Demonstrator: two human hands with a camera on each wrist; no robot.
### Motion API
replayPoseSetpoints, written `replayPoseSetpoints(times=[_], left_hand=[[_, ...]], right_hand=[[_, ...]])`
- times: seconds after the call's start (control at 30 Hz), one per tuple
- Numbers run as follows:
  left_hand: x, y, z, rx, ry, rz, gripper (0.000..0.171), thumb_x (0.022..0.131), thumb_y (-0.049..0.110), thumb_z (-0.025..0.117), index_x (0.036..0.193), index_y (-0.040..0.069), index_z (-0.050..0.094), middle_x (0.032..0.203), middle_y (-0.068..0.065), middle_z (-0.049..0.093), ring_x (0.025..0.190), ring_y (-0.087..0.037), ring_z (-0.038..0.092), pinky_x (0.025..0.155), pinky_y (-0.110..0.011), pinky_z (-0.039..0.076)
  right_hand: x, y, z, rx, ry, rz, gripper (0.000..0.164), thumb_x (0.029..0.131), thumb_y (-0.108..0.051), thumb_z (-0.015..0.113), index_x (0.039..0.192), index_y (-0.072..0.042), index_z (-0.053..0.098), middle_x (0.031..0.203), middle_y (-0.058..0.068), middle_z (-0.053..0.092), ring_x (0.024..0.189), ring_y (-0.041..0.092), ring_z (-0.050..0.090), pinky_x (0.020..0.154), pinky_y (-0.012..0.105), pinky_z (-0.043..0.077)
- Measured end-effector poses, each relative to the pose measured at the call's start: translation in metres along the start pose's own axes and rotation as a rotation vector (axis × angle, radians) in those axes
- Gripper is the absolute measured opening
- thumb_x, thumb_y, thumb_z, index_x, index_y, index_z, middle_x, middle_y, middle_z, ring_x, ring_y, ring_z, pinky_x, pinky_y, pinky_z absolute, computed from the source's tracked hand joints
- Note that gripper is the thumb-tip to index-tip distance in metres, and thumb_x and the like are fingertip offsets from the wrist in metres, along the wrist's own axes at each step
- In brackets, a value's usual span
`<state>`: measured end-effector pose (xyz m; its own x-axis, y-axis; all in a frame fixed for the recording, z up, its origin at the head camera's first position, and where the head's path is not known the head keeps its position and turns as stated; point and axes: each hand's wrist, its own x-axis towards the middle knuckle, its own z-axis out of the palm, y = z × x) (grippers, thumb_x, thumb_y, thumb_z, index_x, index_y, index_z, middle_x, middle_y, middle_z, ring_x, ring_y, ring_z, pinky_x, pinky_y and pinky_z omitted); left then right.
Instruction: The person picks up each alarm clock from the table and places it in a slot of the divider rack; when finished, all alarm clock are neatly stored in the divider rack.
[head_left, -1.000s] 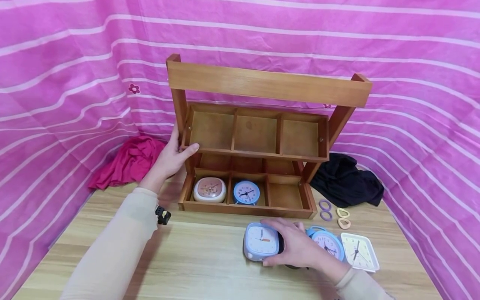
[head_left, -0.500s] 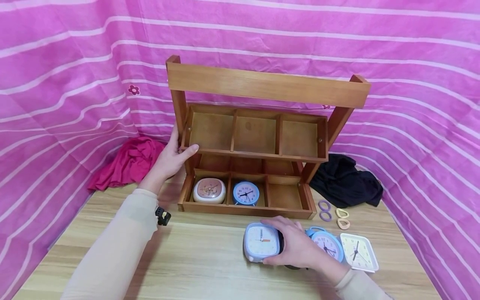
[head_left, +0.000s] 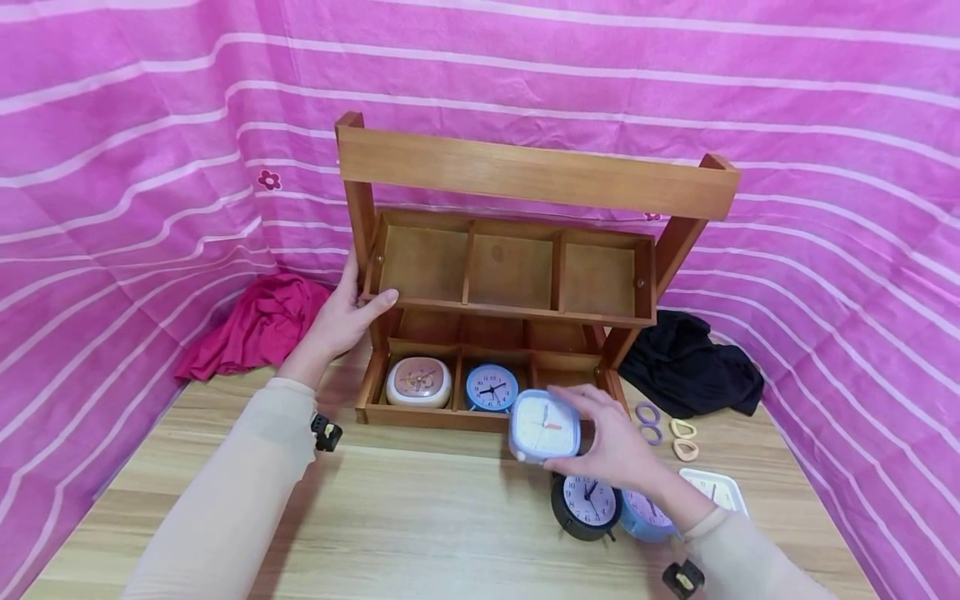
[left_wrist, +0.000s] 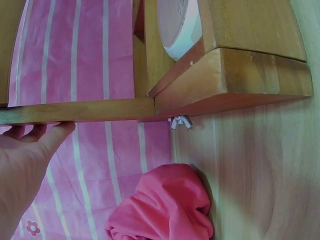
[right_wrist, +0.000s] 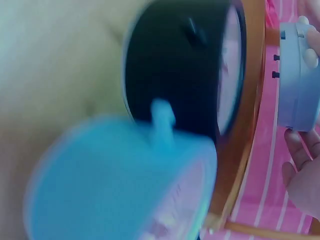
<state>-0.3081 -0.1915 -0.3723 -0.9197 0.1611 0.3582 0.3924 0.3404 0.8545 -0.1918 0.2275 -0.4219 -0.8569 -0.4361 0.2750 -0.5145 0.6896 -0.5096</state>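
My right hand (head_left: 613,437) holds a light-blue, rounded-square alarm clock (head_left: 543,427) by its sides, raised in front of the lower right compartment of a wooden shelf (head_left: 525,171). In the right wrist view the same clock (right_wrist: 295,80) appears edge-on between fingertips. My left hand (head_left: 341,321) grips the shelf's left side, thumb over the upper tray's front corner. The left wrist view has its fingers (left_wrist: 59,135) against the upright. A white-and-pink clock (head_left: 418,382) sits in the lower left compartment, a round blue clock (head_left: 492,387) in the middle one.
On the table a black round clock (head_left: 587,504), a blue clock (head_left: 645,512) and a white square clock (head_left: 716,486) stand at right. Purple (head_left: 648,413) and yellow (head_left: 683,428) rings lie behind them. Black cloth (head_left: 690,367) and pink cloth (head_left: 258,325) flank the shelf.
My right hand has lifted the light-blue clock off the table and moved it up toward the shelf, uncovering the black clock. My left hand has stayed put.
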Motion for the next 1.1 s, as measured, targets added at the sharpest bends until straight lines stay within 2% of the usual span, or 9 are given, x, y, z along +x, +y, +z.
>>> replayPoseSetpoints(times=[0.2,0.4,0.57,0.93,1.1], left_hand=[[0.001,-0.011,-0.001,0.025,0.011,0.001,0.1,0.101,0.029,0.07,0.166,0.047,-0.003,0.172,-0.009,0.023,0.149,-0.042,0.035,0.122,-0.062,0.025],[0.003,-0.016,-0.002,0.032,0.014,-0.002,0.099,0.1,0.037,0.072,0.164,0.052,-0.002,0.172,-0.008,0.025,0.148,-0.043,0.037,0.121,-0.063,0.027],[0.006,-0.017,0.0,0.029,0.01,-0.002,0.096,0.1,0.04,0.071,0.162,0.056,0.0,0.172,-0.008,0.025,0.149,-0.041,0.036,0.121,-0.063,0.027],[0.003,-0.016,-0.002,0.046,0.017,-0.005,0.099,0.099,0.038,0.072,0.164,0.052,-0.001,0.17,-0.01,0.027,0.148,-0.042,0.037,0.121,-0.063,0.027],[0.002,-0.014,-0.002,0.041,0.011,0.001,0.1,0.1,0.035,0.072,0.165,0.05,-0.002,0.171,-0.01,0.026,0.149,-0.041,0.036,0.121,-0.064,0.025]], right_hand=[[0.025,0.028,-0.015,0.025,0.004,0.029,0.098,0.067,-0.04,0.1,0.151,-0.015,0.057,0.14,0.004,0.059,0.124,0.026,0.057,0.1,0.053,0.05],[0.045,0.053,-0.017,0.023,-0.042,0.092,0.096,0.07,-0.037,0.099,0.152,-0.012,0.055,0.142,0.013,0.057,0.123,0.031,0.057,0.105,0.057,0.049],[0.051,0.064,-0.016,0.053,-0.078,0.154,0.092,0.074,-0.039,0.096,0.152,-0.014,0.054,0.145,0.014,0.055,0.122,0.031,0.056,0.106,0.056,0.048],[0.054,0.079,-0.024,0.104,-0.142,0.155,0.09,0.077,-0.035,0.095,0.153,-0.018,0.05,0.139,0.011,0.06,0.116,0.029,0.059,0.102,0.052,0.052],[0.053,0.083,-0.025,0.112,-0.138,0.136,0.083,0.076,-0.034,0.096,0.147,-0.018,0.055,0.134,0.01,0.062,0.11,0.027,0.06,0.096,0.049,0.053]])
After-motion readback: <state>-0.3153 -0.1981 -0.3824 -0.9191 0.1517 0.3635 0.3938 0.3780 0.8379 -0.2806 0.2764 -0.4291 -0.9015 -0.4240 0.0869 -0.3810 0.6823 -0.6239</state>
